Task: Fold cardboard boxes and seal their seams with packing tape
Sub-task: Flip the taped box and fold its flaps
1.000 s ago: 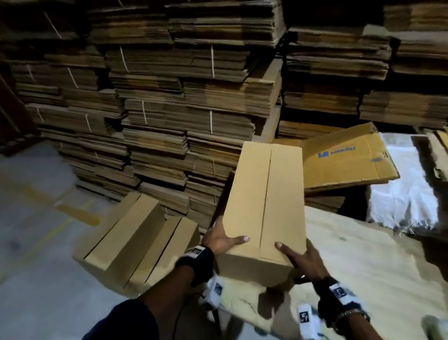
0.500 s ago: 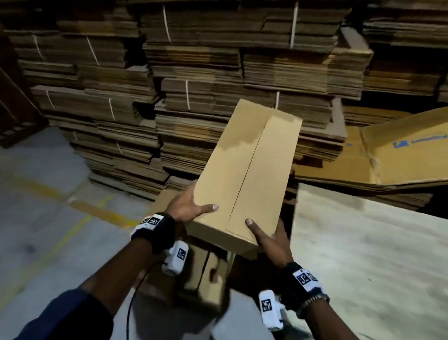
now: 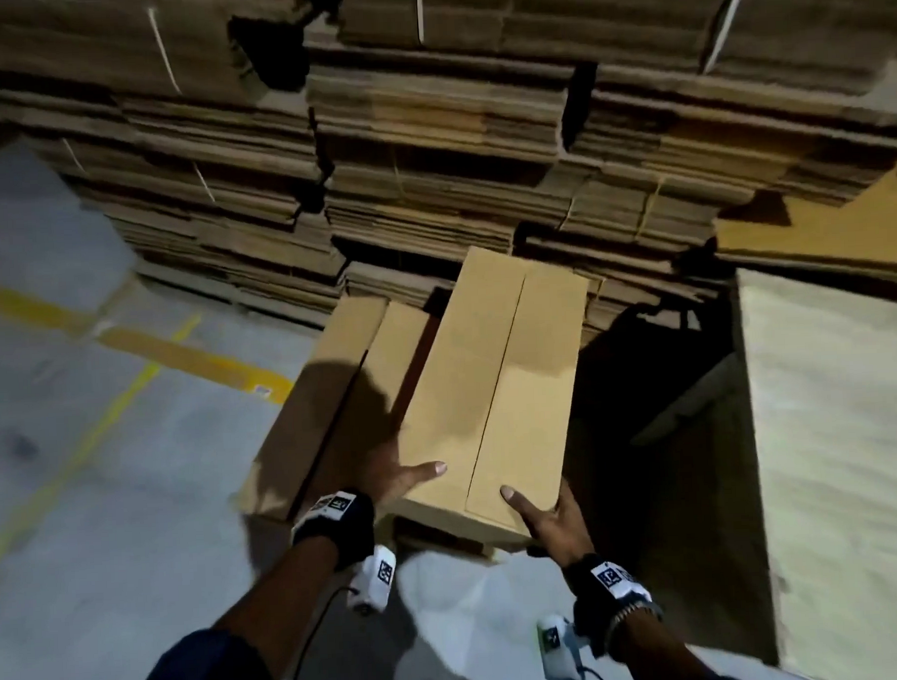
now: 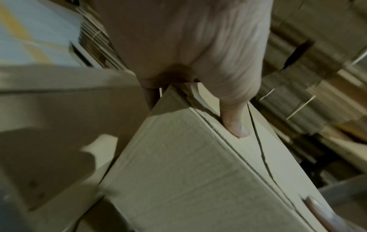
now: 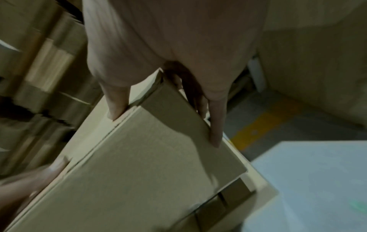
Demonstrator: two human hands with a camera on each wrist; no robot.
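Right now I have the folded box point(image 3: 495, 404) clamped at its near end, my left hand point(image 3: 391, 478) on one corner and my right hand point(image 3: 554, 517) on the other, thumbs laid over the top flaps, fingers curled along the sides and underneath. That keeps the untaped centre seam point(image 3: 500, 389) shut, I judge. The box hangs just above the other folded boxes point(image 3: 325, 391) on the floor, with the bundled flat cardboard stacks point(image 3: 429, 176) behind it, so setting down comes next.

Dark navy sleeve point(image 3: 194, 674) pushed up the left forearm. Black wristbands point(image 3: 341, 524) with white square-code tags on both wrists, white wrist cameras point(image 3: 372, 579) underneath, thin black cable point(image 3: 315, 623), metal bracelet point(image 3: 630, 614) on right wrist.
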